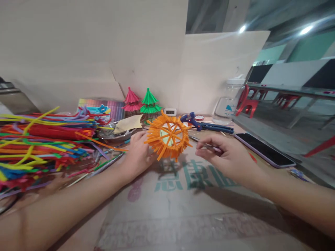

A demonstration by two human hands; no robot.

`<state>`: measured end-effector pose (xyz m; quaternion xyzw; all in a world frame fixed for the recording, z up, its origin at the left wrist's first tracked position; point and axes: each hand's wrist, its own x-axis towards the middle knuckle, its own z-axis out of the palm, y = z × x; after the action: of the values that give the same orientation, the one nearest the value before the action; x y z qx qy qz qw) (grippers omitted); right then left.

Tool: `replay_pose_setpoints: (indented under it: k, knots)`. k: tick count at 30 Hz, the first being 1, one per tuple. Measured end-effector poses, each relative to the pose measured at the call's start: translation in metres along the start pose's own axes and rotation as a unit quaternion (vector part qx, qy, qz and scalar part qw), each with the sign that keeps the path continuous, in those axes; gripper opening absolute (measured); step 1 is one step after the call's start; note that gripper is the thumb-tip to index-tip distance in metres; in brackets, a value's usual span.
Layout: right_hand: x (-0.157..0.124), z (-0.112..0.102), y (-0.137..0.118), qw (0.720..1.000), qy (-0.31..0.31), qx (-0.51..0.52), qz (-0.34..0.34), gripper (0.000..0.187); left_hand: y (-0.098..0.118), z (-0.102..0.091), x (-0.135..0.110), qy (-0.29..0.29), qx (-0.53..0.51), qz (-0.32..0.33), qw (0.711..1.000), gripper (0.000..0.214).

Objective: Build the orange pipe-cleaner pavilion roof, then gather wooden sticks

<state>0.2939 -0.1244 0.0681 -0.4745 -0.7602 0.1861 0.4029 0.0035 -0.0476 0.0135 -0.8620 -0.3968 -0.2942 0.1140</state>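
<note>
An orange pipe-cleaner ring [171, 134] with spokes across its middle and short strands standing out all around is held up over the table. My left hand [140, 153] grips it by its left side, the fingertips partly hidden behind it. Just to the right of the ring, my right hand [221, 150] is closed on a slim pointed metal tool [194, 139], tip toward the ring. Fingers cover most of this tool, so its exact kind is unclear. A small gap separates the right fingers from the ring.
Bundles of coloured pipe cleaners [47, 139] fill the left. Behind stand a pink tree [130, 101], a green tree [149, 104] and a marker box [104, 108]. A glue gun [195, 122], a clear bottle [229, 101] and a phone [264, 149] lie toward the right.
</note>
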Motion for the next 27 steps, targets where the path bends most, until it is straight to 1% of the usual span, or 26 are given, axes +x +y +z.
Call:
replay_pose_setpoints:
  k: [2,3,5,7,10,12,14,18,21,22,24,26,27]
  knots:
    - [0.011,0.005,-0.02,0.995,-0.025,-0.058,-0.079,0.017,0.003,-0.002,0.0,0.011,0.009,0.002,1.0,0.031]
    - [0.017,0.01,-0.03,0.988,-0.032,-0.096,-0.117,0.015,0.004,-0.003,0.0,0.014,0.011,0.003,1.0,0.032]
    - [0.027,0.02,-0.047,0.97,-0.031,-0.17,-0.168,0.018,0.006,-0.005,-0.001,0.018,0.006,0.004,1.0,0.034]
    - [0.036,0.031,-0.057,0.956,-0.035,-0.234,-0.175,0.023,0.008,-0.007,-0.001,0.023,0.0,0.003,1.0,0.035]
    - [0.043,0.04,-0.061,0.941,-0.048,-0.303,-0.142,0.025,0.009,-0.009,-0.001,0.021,-0.005,-0.003,1.0,0.038]
    - [0.044,0.043,-0.06,0.936,-0.05,-0.322,-0.129,0.021,0.009,-0.01,0.0,0.014,-0.007,-0.012,1.0,0.038]
    - [0.044,0.043,-0.058,0.937,-0.053,-0.319,-0.129,0.018,0.008,-0.009,0.001,0.012,-0.009,-0.014,1.0,0.038]
    - [0.044,0.039,-0.056,0.954,-0.041,-0.266,-0.129,0.015,0.007,-0.008,0.001,0.006,-0.005,-0.015,1.0,0.036]
    - [0.044,0.026,-0.048,0.98,-0.011,-0.164,-0.113,0.011,0.007,-0.006,0.002,-0.007,-0.025,-0.019,0.999,0.03]
    - [0.045,0.02,-0.041,0.988,0.008,-0.12,-0.1,0.01,0.006,-0.005,0.003,-0.008,-0.042,-0.02,0.999,0.029]
    - [0.047,0.006,-0.021,0.996,0.062,-0.026,-0.055,0.017,0.002,-0.002,0.005,0.006,-0.084,-0.02,0.996,0.028]
    - [0.049,-0.006,0.007,0.988,0.126,0.089,0.012,0.032,-0.004,0.004,0.005,0.031,-0.115,-0.028,0.992,0.027]
    - [0.05,-0.01,0.022,0.975,0.152,0.153,0.049,0.04,-0.007,0.006,0.005,0.044,-0.126,-0.039,0.99,0.027]
